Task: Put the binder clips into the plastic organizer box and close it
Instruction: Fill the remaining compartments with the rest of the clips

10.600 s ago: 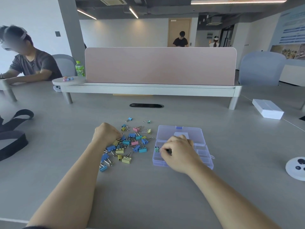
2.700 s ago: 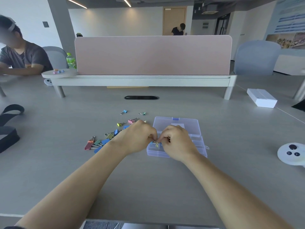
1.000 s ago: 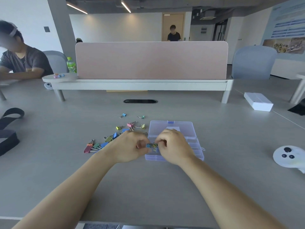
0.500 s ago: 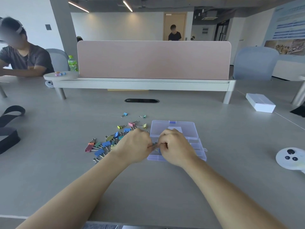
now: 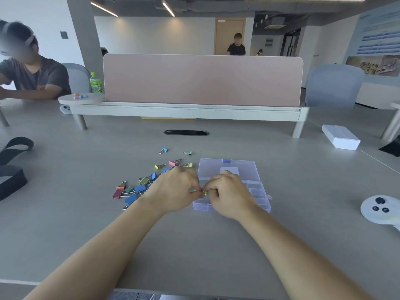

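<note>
The clear plastic organizer box (image 5: 257, 192) lies open on the grey table, its lid (image 5: 229, 168) folded back away from me. Several coloured binder clips (image 5: 138, 188) lie scattered to its left. My left hand (image 5: 173, 191) and my right hand (image 5: 229, 194) meet over the box's left compartments, fingers curled. Between their fingertips both pinch one small yellow binder clip (image 5: 204, 192). My hands hide most of the box's left half.
A white flat box (image 5: 341, 137) sits at the right, a white controller (image 5: 381, 210) at the near right edge, a black strap (image 5: 10, 167) at the left. A pink divider on a raised shelf (image 5: 203, 80) crosses the table behind. A person sits at the far left.
Both hands have stayed together over the box's left side, working a small clip between the fingertips. The camera view shifted slightly. The loose clips have not moved.
</note>
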The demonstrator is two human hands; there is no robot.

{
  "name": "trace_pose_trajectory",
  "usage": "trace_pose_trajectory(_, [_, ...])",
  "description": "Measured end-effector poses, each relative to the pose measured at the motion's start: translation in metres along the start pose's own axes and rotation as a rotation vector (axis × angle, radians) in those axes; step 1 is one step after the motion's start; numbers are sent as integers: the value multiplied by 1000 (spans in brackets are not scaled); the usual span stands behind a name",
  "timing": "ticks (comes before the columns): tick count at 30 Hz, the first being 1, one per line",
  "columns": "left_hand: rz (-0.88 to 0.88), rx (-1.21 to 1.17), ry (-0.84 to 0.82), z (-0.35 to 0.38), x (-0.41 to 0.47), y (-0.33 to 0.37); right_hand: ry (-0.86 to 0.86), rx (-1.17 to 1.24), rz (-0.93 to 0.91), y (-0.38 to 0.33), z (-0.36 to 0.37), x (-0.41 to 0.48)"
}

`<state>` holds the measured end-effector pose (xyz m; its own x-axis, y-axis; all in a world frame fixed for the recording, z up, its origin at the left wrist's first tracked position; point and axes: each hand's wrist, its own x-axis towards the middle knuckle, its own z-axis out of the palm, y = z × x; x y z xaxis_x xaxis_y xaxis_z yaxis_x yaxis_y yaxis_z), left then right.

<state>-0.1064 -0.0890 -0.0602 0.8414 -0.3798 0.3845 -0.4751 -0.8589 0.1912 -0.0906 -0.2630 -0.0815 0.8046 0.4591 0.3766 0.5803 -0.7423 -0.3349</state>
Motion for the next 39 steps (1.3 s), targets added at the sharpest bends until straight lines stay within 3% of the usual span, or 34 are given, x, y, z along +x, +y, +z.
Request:
trace_pose_trajectory(6, [28, -13, 5, 4, 0, -4, 65, 33, -26, 1, 1, 0])
trace_pose_trajectory(18, [7, -78, -107, -4, 4, 0, -9, 69, 49, -3, -2, 4])
trace_pose_trajectory(23, [-12, 7, -68, 0, 4, 0, -30, 69, 60, -2, -2, 2])
trace_pose_trajectory(28, [-14, -229, -58, -5, 1, -21, 20, 102, 87, -1, 0, 1])
trace_pose_trajectory(31, [-165, -242, 78, -27, 1, -53, 5, 46, 53, -3, 0, 2])
trace_pose_trajectory(35, [-493, -160, -33, -42, -10, -98, -39, -2, 9, -6, -3, 2])
trace_pose_trajectory(39, [-618, -205, 34, -45, -12, -110, -8, 5, 7, -1, -10, -3])
